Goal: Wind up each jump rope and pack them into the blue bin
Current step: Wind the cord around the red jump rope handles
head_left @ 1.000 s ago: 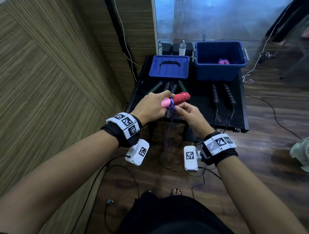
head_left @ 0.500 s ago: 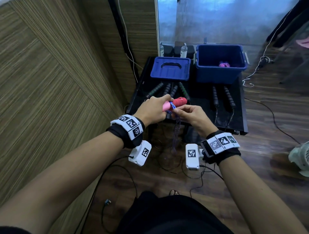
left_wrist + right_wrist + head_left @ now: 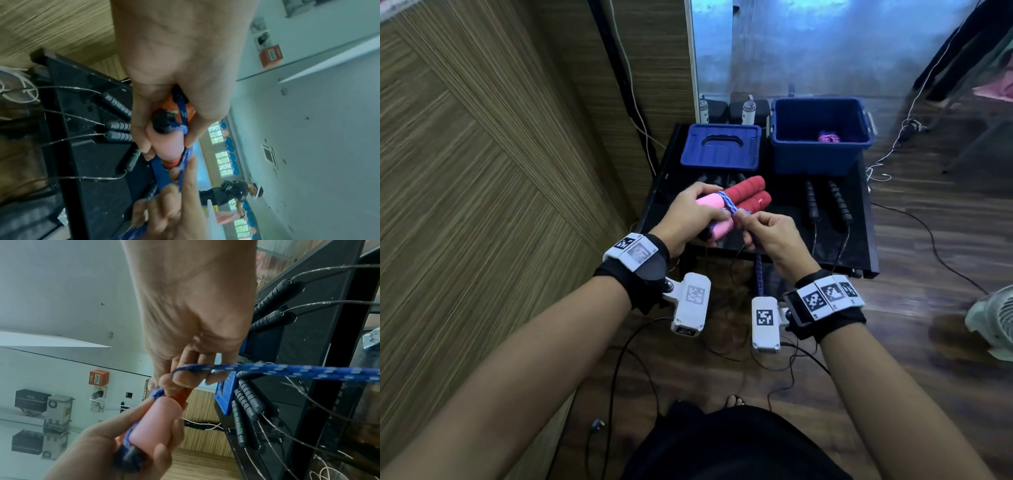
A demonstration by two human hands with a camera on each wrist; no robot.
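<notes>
My left hand (image 3: 690, 214) grips the two pink-and-red handles (image 3: 743, 195) of a jump rope, held side by side above the black table's near edge. Its blue braided cord (image 3: 729, 202) is looped round the handles. My right hand (image 3: 763, 228) pinches that cord (image 3: 287, 369) just right of the handles, and the rest hangs down toward the floor (image 3: 758, 274). In the left wrist view the handles (image 3: 168, 144) sit in my curled fingers. The blue bin (image 3: 820, 137) stands at the table's back right with a pink wound rope (image 3: 828, 137) inside.
The bin's blue lid (image 3: 720, 147) lies at the back left of the black table (image 3: 859, 240). Two black-handled ropes (image 3: 827, 202) lie right of my hands, more black handles (image 3: 118, 126) to the left. A wooden wall (image 3: 482, 171) is on the left, cables and a fan (image 3: 993, 322) on the floor.
Both hands have lifted a little, and the handles have turned so that both now show side by side. The blue cord has been drawn round them once more.
</notes>
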